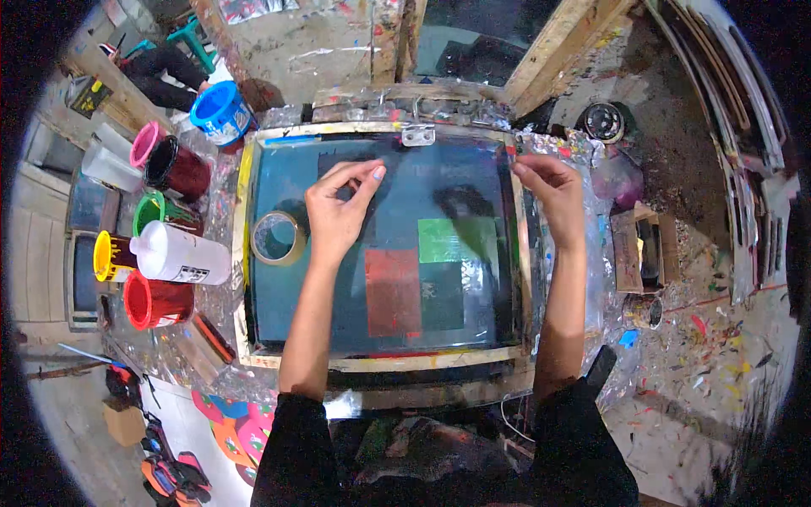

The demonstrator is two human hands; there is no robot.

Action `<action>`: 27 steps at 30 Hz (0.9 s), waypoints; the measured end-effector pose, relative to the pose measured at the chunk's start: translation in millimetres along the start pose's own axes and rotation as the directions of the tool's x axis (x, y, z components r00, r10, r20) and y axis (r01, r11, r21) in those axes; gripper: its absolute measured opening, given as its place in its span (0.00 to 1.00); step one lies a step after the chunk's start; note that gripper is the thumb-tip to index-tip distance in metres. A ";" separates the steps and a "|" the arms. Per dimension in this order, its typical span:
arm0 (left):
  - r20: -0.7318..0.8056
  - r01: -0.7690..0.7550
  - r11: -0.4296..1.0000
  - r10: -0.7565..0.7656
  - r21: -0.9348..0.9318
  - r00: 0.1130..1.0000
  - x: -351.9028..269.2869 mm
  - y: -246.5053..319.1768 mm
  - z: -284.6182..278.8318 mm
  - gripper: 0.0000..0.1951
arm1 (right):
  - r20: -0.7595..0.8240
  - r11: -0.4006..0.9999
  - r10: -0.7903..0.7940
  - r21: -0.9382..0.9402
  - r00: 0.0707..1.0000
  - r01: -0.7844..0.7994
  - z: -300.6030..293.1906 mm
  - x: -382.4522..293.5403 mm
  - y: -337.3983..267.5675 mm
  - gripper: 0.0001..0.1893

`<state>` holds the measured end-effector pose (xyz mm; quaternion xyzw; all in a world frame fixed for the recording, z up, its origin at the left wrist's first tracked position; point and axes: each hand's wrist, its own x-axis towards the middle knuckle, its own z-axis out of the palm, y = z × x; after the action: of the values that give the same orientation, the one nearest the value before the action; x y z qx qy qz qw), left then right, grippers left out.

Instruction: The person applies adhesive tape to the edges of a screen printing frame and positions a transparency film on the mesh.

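A wooden-framed printing screen (405,364) lies before me, its blue-green mesh (285,310) inside the pale rim. My left hand (339,199) hovers over the upper middle of the mesh, thumb and forefinger pinched. At the right rim is my right hand (554,193), its thumb and forefinger also brought together. Whether a thin clear strip runs between the fingers cannot be made out. A roll of tape (296,250) rests on the mesh left of my left forearm. Green (453,241) and red (393,291) rectangles show on the screen, and a metal bracket (418,135) sits at its far edge.
Along the left stand paint tubs, including a blue tub (223,117) and a red tub (158,301), plus a white plastic bottle (187,253). A squeegee (212,339) lies nearby. A cardboard box (627,253) is at right. A person's leg (165,66) shows upper left.
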<state>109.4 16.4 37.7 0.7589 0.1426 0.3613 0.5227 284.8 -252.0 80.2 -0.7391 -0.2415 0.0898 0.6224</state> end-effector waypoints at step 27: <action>-0.306 -0.154 0.978 0.190 0.138 0.933 2.7 -53.0 -17.5 0.05 | 0.159 0.940 -0.144 -0.287 0.977 0.186 56.7 67.6 -20.4 0.09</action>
<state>107.6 52.0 -5.3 0.7285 0.1775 0.5145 0.4160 313.9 -168.4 99.4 -0.7942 -0.3552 0.0495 0.4905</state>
